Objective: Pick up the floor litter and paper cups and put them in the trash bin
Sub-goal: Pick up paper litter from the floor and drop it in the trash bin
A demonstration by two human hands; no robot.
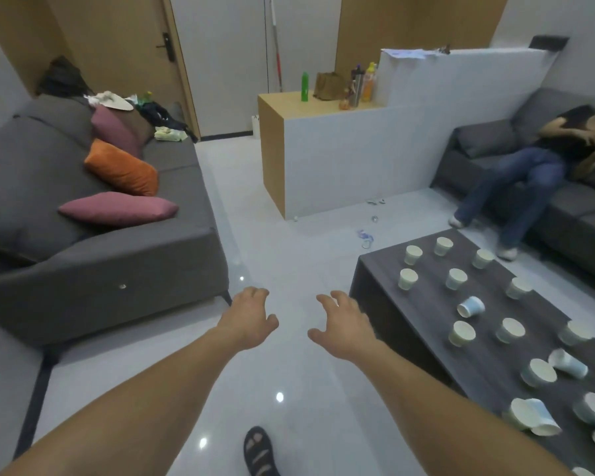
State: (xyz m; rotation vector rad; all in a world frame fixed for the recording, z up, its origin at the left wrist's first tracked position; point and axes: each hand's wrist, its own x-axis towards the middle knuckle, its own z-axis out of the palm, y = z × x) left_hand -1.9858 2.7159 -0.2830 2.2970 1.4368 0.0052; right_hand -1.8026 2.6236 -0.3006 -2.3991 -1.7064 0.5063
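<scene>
While both hands hang empty over the glossy floor (282,372), the left hand (249,317) and the right hand (344,324) each with fingers spread and loosely curled, a lane of bare tile runs ahead between the grey sofa (117,269) corner on the left and the long edge of the dark table (430,304) on the right; it widens beyond toward a white partition (340,159); four small bits of floor litter (365,238) lie scattered near that partition's foot, well ahead of the hands; paper cups (456,278) dot the table, about sixteen by my count, the nearest cut by the frame; at least three lie tipped, the rest upright; a seated person's two feet (507,252) rest just beyond the table's far corner.
</scene>
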